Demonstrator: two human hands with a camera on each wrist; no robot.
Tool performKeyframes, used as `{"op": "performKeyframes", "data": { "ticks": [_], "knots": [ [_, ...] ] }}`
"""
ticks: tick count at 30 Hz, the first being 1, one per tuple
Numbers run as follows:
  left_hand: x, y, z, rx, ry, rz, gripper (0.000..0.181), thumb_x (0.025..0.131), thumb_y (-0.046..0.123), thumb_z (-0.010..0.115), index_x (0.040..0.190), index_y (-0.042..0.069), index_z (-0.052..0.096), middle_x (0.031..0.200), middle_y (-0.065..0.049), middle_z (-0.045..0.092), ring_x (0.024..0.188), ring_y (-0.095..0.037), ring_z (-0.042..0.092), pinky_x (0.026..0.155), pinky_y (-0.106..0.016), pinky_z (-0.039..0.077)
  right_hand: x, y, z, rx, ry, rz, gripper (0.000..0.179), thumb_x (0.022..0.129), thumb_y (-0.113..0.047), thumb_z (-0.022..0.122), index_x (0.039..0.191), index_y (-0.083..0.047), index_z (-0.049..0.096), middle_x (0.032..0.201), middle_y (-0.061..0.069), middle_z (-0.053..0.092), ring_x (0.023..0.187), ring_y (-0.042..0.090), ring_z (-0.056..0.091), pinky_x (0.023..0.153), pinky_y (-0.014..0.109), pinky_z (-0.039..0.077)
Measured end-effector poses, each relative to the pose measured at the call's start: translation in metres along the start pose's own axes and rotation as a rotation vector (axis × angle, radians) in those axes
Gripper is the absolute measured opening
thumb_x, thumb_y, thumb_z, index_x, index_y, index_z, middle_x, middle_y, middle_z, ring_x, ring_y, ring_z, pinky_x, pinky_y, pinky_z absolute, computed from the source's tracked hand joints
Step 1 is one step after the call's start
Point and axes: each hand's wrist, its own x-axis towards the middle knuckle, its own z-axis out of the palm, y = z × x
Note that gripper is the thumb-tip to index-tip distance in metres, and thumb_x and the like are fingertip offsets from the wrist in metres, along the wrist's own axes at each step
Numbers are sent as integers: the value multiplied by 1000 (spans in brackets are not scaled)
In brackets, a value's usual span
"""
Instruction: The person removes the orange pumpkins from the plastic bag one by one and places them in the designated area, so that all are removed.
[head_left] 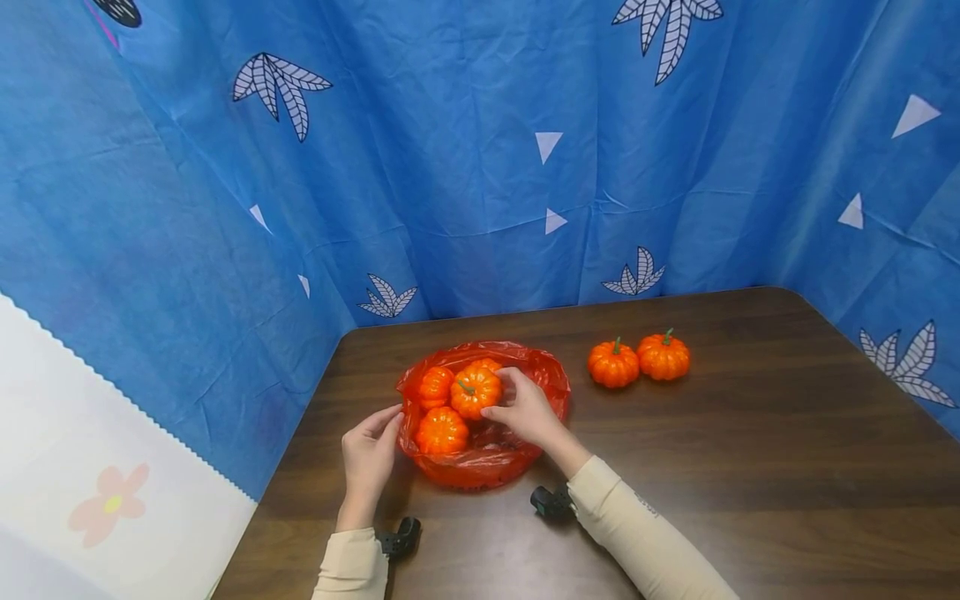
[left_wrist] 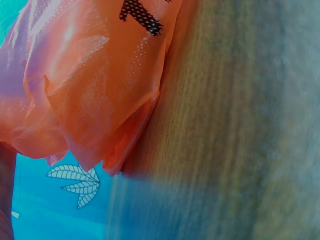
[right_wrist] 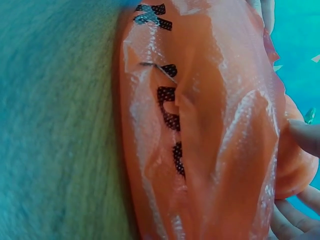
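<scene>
An open red plastic bag [head_left: 480, 477] sits on the table with its mouth facing up. My right hand [head_left: 528, 410] holds a small orange pumpkin [head_left: 476, 393] with a green stem, thumb and fingers on its right side, within the bag's mouth. Other small pumpkins lie in the bag: one near the front [head_left: 442, 433], one at the left [head_left: 433, 387] and one partly hidden behind [head_left: 486, 364]. At the bag's left rim, my left hand [head_left: 366, 458] pinches the plastic. Black print marks the bag's side [right_wrist: 225, 130] in the right wrist view.
Two more pumpkins, a left one [head_left: 613, 364] and a right one [head_left: 663, 357], stand side by side on the dark wooden table [head_left: 750, 433], right of the bag. A blue patterned curtain [head_left: 480, 167] hangs behind. Black wrist devices [head_left: 401, 538] show beneath both forearms.
</scene>
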Motion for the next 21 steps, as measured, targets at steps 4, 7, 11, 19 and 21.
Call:
{"op": "performKeyframes", "data": {
  "ticks": [4, 7, 11, 19, 21],
  "knots": [
    [0, -1, 1, 4, 2, 1, 16, 91, 11, 74, 106, 7, 79, 105, -11, 78, 92, -29, 74, 75, -8, 54, 0, 1, -2, 16, -14, 4, 61, 85, -15, 80, 138, -10, 51, 141, 14, 57, 121, 33, 62, 99, 48, 55],
    [0, -1, 1, 0, 3, 4, 16, 91, 11, 74, 106, 7, 79, 104, -11, 78, 92, -28, 74, 75, -8, 54, 1, 1, -4, 25, -25, 4, 60, 85, -15, 80, 138, -10, 51, 139, 13, 59, 120, 33, 62, 99, 48, 56],
    [-1, -2, 1, -1, 4, 10, 16, 91, 11, 74, 106, 7, 79, 104, -11, 78, 91, -27, 74, 74, -8, 54, 2, 2, -7, 28, -38, -1, 60, 85, -15, 80, 137, -9, 52, 135, 13, 61, 119, 32, 63, 99, 47, 56],
    [-1, -1, 1, -16, 4, 9, 17, 91, 12, 73, 106, 7, 79, 103, -13, 78, 90, -29, 74, 75, -8, 54, 3, -3, -18, 22, -79, -3, 58, 83, -16, 82, 134, -10, 55, 130, 12, 64, 118, 31, 63, 100, 48, 55],
    [-1, -1, 1, -16, 3, 3, 17, 92, 12, 73, 107, 7, 78, 104, -14, 78, 91, -29, 74, 76, -8, 53, 2, -4, -20, 19, -88, -7, 58, 83, -17, 82, 134, -10, 56, 130, 12, 65, 118, 31, 64, 100, 48, 55]
  ]
}}
